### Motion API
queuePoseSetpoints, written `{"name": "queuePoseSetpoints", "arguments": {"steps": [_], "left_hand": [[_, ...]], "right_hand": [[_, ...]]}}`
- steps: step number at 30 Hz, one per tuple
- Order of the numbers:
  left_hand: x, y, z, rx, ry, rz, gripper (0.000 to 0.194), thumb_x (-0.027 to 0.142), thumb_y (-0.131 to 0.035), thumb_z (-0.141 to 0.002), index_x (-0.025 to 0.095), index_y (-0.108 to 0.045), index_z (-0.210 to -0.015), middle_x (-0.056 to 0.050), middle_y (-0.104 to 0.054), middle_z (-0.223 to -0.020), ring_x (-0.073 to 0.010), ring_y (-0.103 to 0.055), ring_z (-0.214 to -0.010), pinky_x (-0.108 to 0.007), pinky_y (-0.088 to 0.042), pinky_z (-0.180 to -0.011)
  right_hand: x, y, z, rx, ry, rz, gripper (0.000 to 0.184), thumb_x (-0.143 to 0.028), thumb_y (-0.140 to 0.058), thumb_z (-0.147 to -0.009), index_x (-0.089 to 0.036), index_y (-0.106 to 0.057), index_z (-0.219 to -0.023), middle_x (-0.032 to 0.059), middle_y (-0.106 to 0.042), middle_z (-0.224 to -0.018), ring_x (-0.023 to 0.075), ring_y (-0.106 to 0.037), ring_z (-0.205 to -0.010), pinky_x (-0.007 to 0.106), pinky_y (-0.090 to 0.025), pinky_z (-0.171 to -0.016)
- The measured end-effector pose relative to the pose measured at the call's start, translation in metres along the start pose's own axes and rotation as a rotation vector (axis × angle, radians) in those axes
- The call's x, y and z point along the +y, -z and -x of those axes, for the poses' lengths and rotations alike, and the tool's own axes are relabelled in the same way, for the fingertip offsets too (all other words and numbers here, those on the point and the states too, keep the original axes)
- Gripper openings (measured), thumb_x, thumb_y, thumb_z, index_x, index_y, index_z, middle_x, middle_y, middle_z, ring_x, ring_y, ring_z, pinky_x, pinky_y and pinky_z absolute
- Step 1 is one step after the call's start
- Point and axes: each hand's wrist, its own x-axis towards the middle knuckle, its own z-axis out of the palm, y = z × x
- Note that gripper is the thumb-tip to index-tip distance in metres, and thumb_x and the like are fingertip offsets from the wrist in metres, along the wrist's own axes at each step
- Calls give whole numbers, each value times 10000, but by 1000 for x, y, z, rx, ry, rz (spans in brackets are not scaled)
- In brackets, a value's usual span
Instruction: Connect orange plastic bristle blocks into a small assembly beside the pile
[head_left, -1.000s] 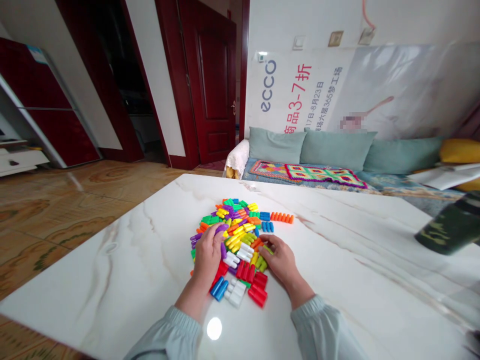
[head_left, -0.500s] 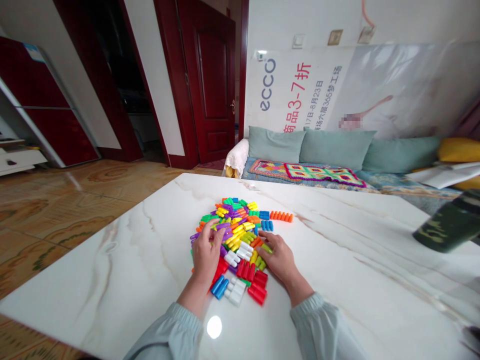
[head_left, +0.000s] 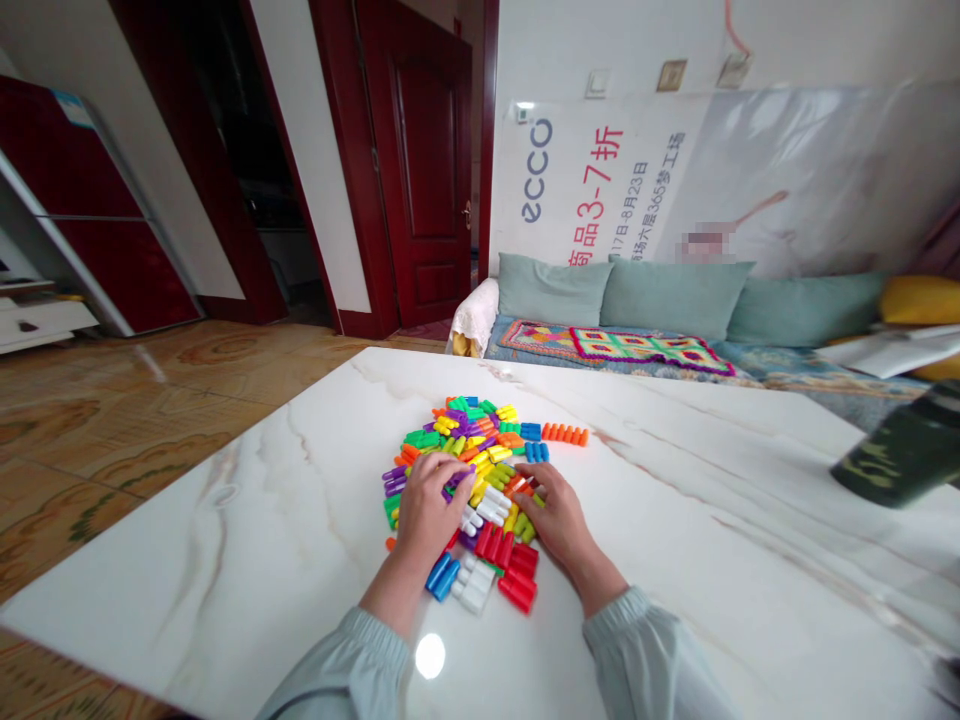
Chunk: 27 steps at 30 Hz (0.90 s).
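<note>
The left hand [head_left: 433, 500] is curled over the near left side of the pile of plastic blocks [head_left: 491, 456], its thumb and fingers closing on a purple block [head_left: 454, 483] that shows only partly between them. The right hand [head_left: 556, 515] is bent at the pile's right edge, its fingertips by an orange block [head_left: 517, 486] and just beyond a lime-green block [head_left: 525, 528]; whether they pinch either one cannot be told. A light hold on the sides of the purple block would probably serve best, leaving its rounded ends free, with the right fingers kept low so neighbouring pieces do not slide. The left fingers hide much of what they touch, so tilting that hand back a little could help. Between the hands, white blocks [head_left: 493, 505] crowd close and seem likeliest to snag; nearer the wrists lie a blue block [head_left: 442, 577] and red blocks [head_left: 517, 590]. Past the right fingertips, an orange strip [head_left: 566, 435] sticks out from the pile. Well to the right of the right hand, a dark flask [head_left: 900, 450] stands on the white table [head_left: 697, 560], out of the way.
</note>
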Motion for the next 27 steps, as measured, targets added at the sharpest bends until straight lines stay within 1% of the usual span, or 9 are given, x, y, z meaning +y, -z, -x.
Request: {"name": "queuePoseSetpoints", "arguments": {"steps": [3, 6, 11, 13, 15, 18, 21, 24, 27], "left_hand": [[0, 0, 0, 1, 3, 6, 116, 259, -593, -889, 199, -692, -893, -56, -631, -946, -214, -590, -959, -380, -491, -885], [-1, 0, -1, 13, 4, 5, 126, 253, -585, -891, 195, -696, -887, -57, -637, -936, -215, -592, -952, -381, -492, -881], [0, 0, -1, 17, 2, 41, 134, 255, -583, -893, 184, -697, -884, -65, -657, -915, -216, -604, -924, -376, -497, -855], [3, 3, 0, 1, -32, 106, 131, 243, -581, -895, 179, -693, -872, -63, -670, -881, -207, -611, -893, -359, -498, -830], [8, 8, 0, -63, -103, 207, 116, 236, -596, -886, 178, -686, -841, -53, -680, -828, -192, -614, -846, -338, -496, -804], [18, 16, 0, -255, -226, 342, 117, 300, -699, -816, 183, -688, -817, -37, -686, -768, -183, -611, -788, -338, -493, -815], [25, 21, 2, -430, -288, 367, 375, 439, -829, -653, 191, -714, -909, -60, -703, -865, -218, -622, -861, -371, -491, -859], [26, 21, 4, -521, -291, 321, 565, 485, -887, -518, 202, -724, -979, -84, -692, -965, -259, -613, -960, -394, -495, -880], [24, 20, 6, -563, -276, 291, 563, 377, -920, -482, 214, -727, -985, -70, -699, -979, -263, -607, -1002, -396, -494, -909]], "right_hand": [[-3, 0, 0, 42, 27, -63, 401, -173, -627, -718, -193, -671, -1116, 44, -618, -928, 187, -577, -797, 339, -500, -752], [-5, 0, 0, 64, 68, -132, 410, -147, -617, -691, -199, -684, -1091, 33, -594, -878, 183, -567, -786, 328, -497, -732], [-6, -2, 0, 48, 64, -223, 175, -161, -596, -714, -199, -689, -857, 39, -603, -882, 184, -586, -809, 322, -503, -744], [-5, -2, 0, 67, 35, -239, 124, -171, -587, -727, -199, -672, -814, 37, -615, -867, 180, -592, -793, 316, -505, -736], [-4, -3, -1, 78, 0, -240, 110, -177, -578, -737, -200, -662, -805, 33, -631, -842, 177, -602, -773, 312, -505, -725], [-2, -2, 0, 63, -25, -220, 106, -193, -581, -746, -198, -663, -813, 30, -654, -821, 178, -614, -751, 310, -502, -716], [0, -3, 0, 58, -29, -221, 121, -211, -582, -758, -194, -671, -838, 36, -666, -845, 182, -622, -763, 315, -505, -730], [1, -4, 1, 59, -43, -241, 133, -219, -582, -760, -193, -673, -855, 40, -672, -858, 185, -628, -772, 317, -510, -737], [2, -5, 1, 56, -50, -244, 123, -232, -591, -762, -192, -671, -846, 40, -674, -848, 184, -625, -763, 314, -512, -729]]}}
